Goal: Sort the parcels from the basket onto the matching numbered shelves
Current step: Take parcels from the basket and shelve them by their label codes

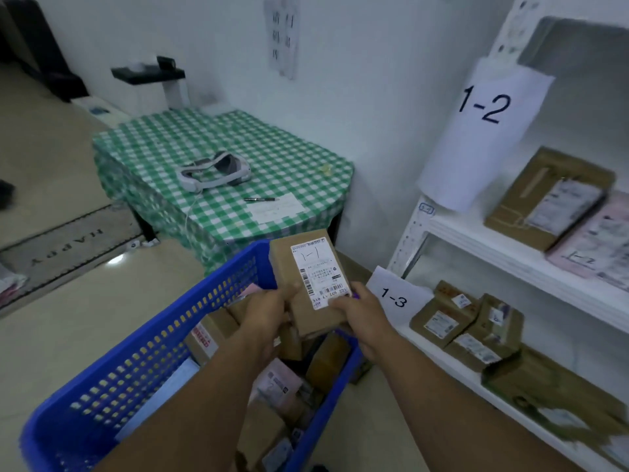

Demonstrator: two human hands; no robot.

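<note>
Brown cardboard parcel (299, 264), one item, held in both hands just above the far end of the blue plastic basket (163, 321).

- Left hand (269, 310): thumb and fingers wrapped round the box's lower left edge.
- Right hand (360, 311): thumb pressed on the lower corner of the shipping label (320, 272); its fingers are hidden under the box.
- Grip: both hands hold the near end, neither is free.
- Long axis: runs from the hands up and away from the person, label side up, handwritten "1-1" legible.
- Basket contents: other parcels (211, 335), below the hands.
- White shelving unit (510, 253): to the right of the hands, the right hand nearer.
- Signs: "1-2" sign (483, 107) on the post, "1-3" sign (394, 296) lower; boxes lie on both levels.
- Destination: no "1-1" sign in view. It is probably a level above "1-2", calling for a lift up and to the right.
</note>
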